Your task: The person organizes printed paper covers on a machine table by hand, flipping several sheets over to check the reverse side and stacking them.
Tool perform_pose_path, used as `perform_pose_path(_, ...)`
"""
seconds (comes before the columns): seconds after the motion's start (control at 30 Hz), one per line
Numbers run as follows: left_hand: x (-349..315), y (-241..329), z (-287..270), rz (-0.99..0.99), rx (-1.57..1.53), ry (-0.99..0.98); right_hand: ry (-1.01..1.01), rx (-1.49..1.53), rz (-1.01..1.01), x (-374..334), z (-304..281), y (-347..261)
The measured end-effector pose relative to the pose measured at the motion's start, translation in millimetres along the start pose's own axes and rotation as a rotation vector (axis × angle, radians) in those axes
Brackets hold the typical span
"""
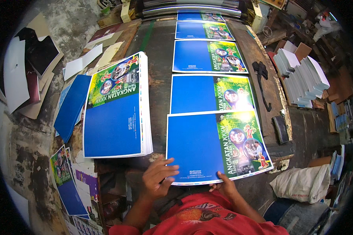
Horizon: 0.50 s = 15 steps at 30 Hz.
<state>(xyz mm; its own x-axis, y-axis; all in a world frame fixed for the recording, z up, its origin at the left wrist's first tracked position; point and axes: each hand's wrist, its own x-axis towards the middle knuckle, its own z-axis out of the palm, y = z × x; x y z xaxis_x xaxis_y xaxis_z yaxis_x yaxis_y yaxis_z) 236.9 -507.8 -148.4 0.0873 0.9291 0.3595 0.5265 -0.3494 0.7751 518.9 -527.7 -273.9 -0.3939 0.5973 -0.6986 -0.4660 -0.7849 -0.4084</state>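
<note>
A printed cover sheet (194, 145), blue on its left and green with round photos on its right, lies nearest me, overlapping another printed sheet (192, 92) behind it. My right hand (226, 187) pinches its near edge, thumb on top and fingers underneath. Beside its near left corner is my left hand (159, 178), fingers bent but apart, with nothing visible between them. To the left stands a thick stack of matching printed sheets (113, 131).
More printed sheets run in a line back to a metal roller (190, 12) at the far end. A black strap (262, 84) and a dark pouch (279, 129) lie on the right side. Stacks of white paper (302, 78) stand farther right; a white sack (302, 180) sits lower right.
</note>
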Motion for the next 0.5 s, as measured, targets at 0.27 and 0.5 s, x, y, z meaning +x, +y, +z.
perform_pose_path(0.27,5,-10,-60,-0.105,0.721,0.072,-0.029,-0.077,0.075,-23,-7,37)
perform_pose_path(0.5,-22,-59,-57,-0.072,0.865,0.145,-0.041,0.009,0.049,-14,2,25)
